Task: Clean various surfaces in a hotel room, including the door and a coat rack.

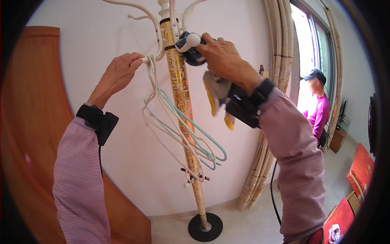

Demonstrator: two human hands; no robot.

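A coat stand with a gold-patterned pole [178,73] and white curved hooks stands before me. My left hand [126,65] grips the knobbed end of one hook on its left side. Several wire clothes hangers [182,131], white and pale blue-green, hang from that hook beside my fingers. My right hand [221,53] is at another hook with a white ball tip [193,40], its fingers closed on a dark blue, rounded item [193,56] that looks like cloth. Below that hand hangs a blurred grey and yellow cloth item [214,91]; what holds it is hidden.
The stand's round black base [205,227] rests on the pale floor. A brown wooden panel [39,122] curves along the left. Patterned curtains [278,39] hang by a window at right, where a person [318,109] stands. Red-covered chairs [339,218] are at lower right.
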